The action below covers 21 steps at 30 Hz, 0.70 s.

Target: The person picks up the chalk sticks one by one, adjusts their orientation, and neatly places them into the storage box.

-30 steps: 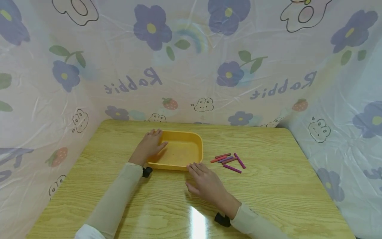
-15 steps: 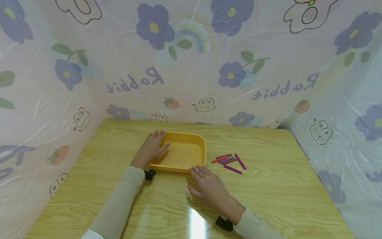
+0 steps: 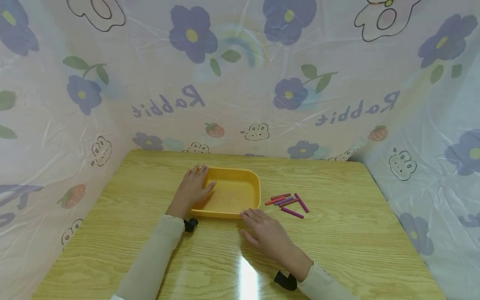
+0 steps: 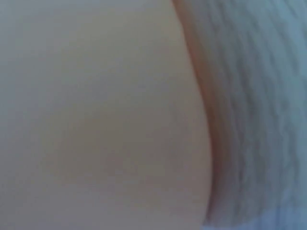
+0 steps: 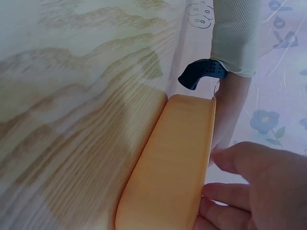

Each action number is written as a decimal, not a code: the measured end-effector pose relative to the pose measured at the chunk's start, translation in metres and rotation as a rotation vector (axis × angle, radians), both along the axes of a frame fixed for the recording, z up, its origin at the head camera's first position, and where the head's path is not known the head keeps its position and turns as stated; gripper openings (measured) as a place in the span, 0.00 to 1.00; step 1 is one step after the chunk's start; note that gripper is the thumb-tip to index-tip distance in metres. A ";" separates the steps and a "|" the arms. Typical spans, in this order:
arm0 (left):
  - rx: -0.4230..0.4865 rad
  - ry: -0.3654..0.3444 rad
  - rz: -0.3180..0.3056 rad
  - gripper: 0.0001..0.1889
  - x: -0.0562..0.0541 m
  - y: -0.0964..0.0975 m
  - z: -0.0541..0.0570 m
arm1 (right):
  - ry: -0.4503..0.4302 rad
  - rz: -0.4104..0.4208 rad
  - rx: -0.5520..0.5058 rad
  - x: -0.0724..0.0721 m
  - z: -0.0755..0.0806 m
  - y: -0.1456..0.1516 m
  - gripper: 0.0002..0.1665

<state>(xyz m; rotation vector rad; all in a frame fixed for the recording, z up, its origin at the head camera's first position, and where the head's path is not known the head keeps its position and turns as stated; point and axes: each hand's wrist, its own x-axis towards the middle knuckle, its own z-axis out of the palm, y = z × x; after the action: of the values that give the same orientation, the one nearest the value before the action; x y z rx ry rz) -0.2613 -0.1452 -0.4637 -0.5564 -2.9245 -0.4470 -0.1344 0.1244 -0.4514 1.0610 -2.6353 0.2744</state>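
Observation:
A shallow yellow plastic tray [image 3: 230, 196] with rounded corners lies on the wooden table. My left hand [image 3: 190, 189] rests over its left side, fingers extended toward the back rim and thumb spread over the inside. At the front right corner, my right hand [image 3: 268, 233] touches the rim with its fingertips, fingers extended. In the right wrist view, the fingers of the right hand [image 5: 249, 187] are at the upper edge of the tray's outer wall [image 5: 168, 158]. The left wrist view is blurred, showing only skin [image 4: 105, 120] and sleeve [image 4: 259, 115].
Several thin crayon-like sticks [image 3: 285, 201] in red, brown and purple lie loosely grouped to the right of the tray. The wood-grain table [image 3: 337, 233] meets a patterned curtain [image 3: 232, 91] at the back and sides. Black camera mounts [image 3: 286, 281] sit on the wrists.
The tray has shifted slightly to the right and toward me, and both hands have moved along with it. The sticks have stayed where they lay.

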 end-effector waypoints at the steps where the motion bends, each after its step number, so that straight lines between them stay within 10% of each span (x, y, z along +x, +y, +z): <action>1: -0.008 0.006 0.004 0.36 0.000 0.000 -0.001 | 0.003 0.002 0.000 0.000 0.000 0.001 0.29; 21: -0.064 0.043 0.023 0.36 0.000 0.004 -0.002 | -0.011 -0.020 -0.030 0.002 -0.004 0.001 0.28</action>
<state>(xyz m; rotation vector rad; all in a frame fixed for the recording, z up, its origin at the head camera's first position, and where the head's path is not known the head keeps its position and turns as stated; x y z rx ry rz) -0.2608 -0.1409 -0.4658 -0.5336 -2.9099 -0.3364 -0.1329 0.1257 -0.4556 1.0258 -2.6421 0.3152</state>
